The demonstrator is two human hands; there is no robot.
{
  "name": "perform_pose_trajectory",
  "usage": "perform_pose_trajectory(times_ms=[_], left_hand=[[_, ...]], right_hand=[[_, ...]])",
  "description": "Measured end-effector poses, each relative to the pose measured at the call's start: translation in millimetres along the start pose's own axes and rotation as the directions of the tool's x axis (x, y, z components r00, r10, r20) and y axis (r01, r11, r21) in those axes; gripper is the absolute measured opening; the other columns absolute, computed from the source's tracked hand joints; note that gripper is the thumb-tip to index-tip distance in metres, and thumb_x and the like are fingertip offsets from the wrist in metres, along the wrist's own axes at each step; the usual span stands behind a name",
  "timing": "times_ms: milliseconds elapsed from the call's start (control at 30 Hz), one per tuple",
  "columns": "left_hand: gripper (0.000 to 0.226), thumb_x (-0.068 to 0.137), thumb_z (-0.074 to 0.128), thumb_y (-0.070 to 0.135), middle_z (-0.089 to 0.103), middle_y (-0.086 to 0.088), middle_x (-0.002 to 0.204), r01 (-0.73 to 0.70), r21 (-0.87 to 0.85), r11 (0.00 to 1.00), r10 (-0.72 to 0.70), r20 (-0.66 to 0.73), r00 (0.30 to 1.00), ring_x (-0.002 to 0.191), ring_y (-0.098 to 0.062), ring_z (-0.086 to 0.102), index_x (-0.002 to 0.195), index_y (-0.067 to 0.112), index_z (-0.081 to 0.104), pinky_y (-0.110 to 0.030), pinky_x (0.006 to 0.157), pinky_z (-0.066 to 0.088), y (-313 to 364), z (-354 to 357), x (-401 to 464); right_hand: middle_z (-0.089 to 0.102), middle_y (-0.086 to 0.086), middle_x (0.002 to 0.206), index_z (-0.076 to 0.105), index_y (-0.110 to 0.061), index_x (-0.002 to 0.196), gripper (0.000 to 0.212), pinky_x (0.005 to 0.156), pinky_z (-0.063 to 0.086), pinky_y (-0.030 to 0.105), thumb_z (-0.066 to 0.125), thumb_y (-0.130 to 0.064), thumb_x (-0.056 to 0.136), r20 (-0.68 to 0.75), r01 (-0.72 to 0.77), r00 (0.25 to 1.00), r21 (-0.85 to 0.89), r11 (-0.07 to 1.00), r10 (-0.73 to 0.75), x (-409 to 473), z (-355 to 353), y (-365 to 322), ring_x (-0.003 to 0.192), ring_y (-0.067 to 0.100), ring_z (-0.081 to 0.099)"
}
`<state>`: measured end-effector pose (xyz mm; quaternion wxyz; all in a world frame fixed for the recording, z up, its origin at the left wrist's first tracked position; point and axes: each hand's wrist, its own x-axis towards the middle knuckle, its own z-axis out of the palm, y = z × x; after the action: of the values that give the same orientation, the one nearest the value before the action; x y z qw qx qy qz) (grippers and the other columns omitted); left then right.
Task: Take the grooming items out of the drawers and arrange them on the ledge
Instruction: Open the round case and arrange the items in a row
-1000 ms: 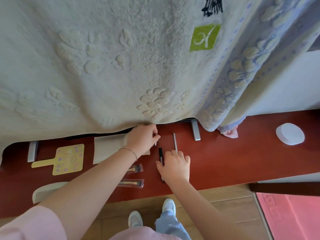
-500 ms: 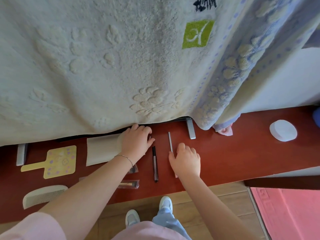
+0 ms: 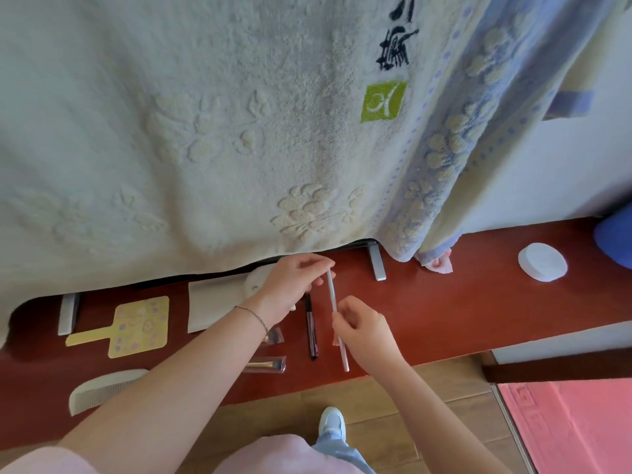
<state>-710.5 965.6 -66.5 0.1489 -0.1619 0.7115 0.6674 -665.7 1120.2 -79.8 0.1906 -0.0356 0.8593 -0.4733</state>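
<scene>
A thin silver stick [image 3: 332, 295] lies lengthwise on the red-brown ledge [image 3: 461, 302]. My left hand [image 3: 290, 282] pinches its far end and my right hand [image 3: 362, 326] pinches its middle. Just left of it rests a black pen-like liner [image 3: 312, 331]. Two brushes in clear sleeves [image 3: 270, 362] lie partly under my left forearm. Further left are a pale rectangular pouch [image 3: 213, 307], a yellow hand mirror [image 3: 133, 325] and a white comb [image 3: 102, 388].
A large cream towel [image 3: 205, 131] and a blue-patterned towel [image 3: 455, 148] hang over the ledge's back edge. A white round puff [image 3: 542, 262] and a blue object [image 3: 615, 237] sit at the right. Metal brackets [image 3: 376, 265] stand on the ledge. Below lie wooden floor and a pink mat [image 3: 574, 425].
Both hands have closed on the silver stick: the left moved right from the pouch to its far end, and the right now pinches its middle instead of resting on the ledge.
</scene>
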Motion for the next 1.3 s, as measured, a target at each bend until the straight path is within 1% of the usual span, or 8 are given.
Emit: perform_pose_trajectory(times_ms=[167,300,400,500,667,867,1133,1300], left_hand=[[0.017,0.089,0.057,0.013,0.061,-0.003,0.07,-0.045,-0.169,0.985,0.021,-0.138,0.99,0.06,-0.008,0.045,0.075,0.009,0.066,-0.017,0.053,0.034,19,-7,4],[0.012,0.087,0.061,0.023,0.068,0.0,0.073,-0.164,0.229,0.96,0.192,-0.107,0.975,0.065,-0.007,0.061,0.085,0.015,0.07,-0.02,0.064,0.046,37,-28,12],[0.007,0.085,0.064,0.027,0.069,0.004,0.078,-0.18,0.376,0.909,0.208,-0.033,0.978,0.069,-0.005,0.063,0.087,0.022,0.069,-0.013,0.066,0.046,30,-19,9],[0.011,0.085,0.064,0.029,0.068,0.009,0.081,-0.134,0.392,0.91,0.165,-0.047,0.985,0.068,-0.001,0.062,0.091,0.023,0.07,-0.002,0.054,0.039,8,-6,14],[0.011,0.085,0.06,0.027,0.069,0.005,0.074,-0.055,0.536,0.842,0.12,-0.088,0.989,0.067,-0.009,0.064,0.084,0.022,0.07,-0.019,0.061,0.045,-21,12,26],[0.007,0.086,0.06,0.022,0.061,0.006,0.079,-0.021,0.696,0.717,0.187,-0.164,0.968,0.069,-0.01,0.055,0.088,0.017,0.064,-0.017,0.055,0.036,-28,16,47],[0.008,0.087,0.06,0.02,0.065,0.0,0.081,-0.004,0.746,0.666,0.167,-0.144,0.975,0.078,-0.021,0.061,0.087,0.013,0.063,-0.032,0.071,0.046,-42,22,58],[0.007,0.087,0.059,0.018,0.065,0.0,0.074,-0.01,0.747,0.664,0.173,-0.14,0.975,0.071,-0.018,0.059,0.085,0.012,0.062,-0.025,0.064,0.041,-40,21,57]], right_hand=[[0.061,0.013,0.061,0.051,-0.016,0.075,0.016,0.048,0.042,0.022,0.053,-0.021,0.09,0.088,-0.036,0.996,0.026,0.999,0.034,-22,7,3,0.046,0.009,0.047],[0.05,-0.001,0.054,0.053,-0.015,0.074,0.019,0.045,0.038,0.023,0.055,-0.024,0.091,-0.02,-0.147,0.988,0.108,0.983,0.15,-32,3,19,0.046,0.01,0.041],[0.049,-0.006,0.055,0.052,-0.019,0.072,0.02,0.045,0.035,0.018,0.055,-0.029,0.089,-0.063,-0.16,0.985,-0.008,0.987,0.159,-17,-9,28,0.045,0.006,0.039],[0.049,-0.007,0.056,0.051,-0.018,0.072,0.021,0.049,0.035,0.021,0.056,-0.033,0.086,-0.064,-0.164,0.986,-0.179,0.97,0.155,-2,-7,31,0.049,0.008,0.042],[0.053,-0.005,0.06,0.051,-0.017,0.076,0.019,0.05,0.041,0.025,0.051,-0.034,0.086,-0.064,-0.198,0.98,-0.313,0.929,0.188,22,2,32,0.057,0.015,0.052],[0.057,-0.001,0.072,0.053,-0.014,0.087,0.021,0.052,0.042,0.026,0.046,-0.033,0.09,-0.027,-0.186,0.98,-0.482,0.856,0.198,37,6,37,0.064,0.019,0.055],[0.063,0.006,0.085,0.054,-0.01,0.095,0.025,0.059,0.045,0.029,0.046,-0.034,0.091,0.015,-0.081,0.994,-0.56,0.824,0.108,47,8,45,0.068,0.021,0.052],[0.062,0.005,0.084,0.053,-0.011,0.095,0.03,0.062,0.046,0.03,0.046,-0.04,0.091,0.012,-0.08,0.995,-0.55,0.831,0.104,47,10,45,0.072,0.023,0.057]])
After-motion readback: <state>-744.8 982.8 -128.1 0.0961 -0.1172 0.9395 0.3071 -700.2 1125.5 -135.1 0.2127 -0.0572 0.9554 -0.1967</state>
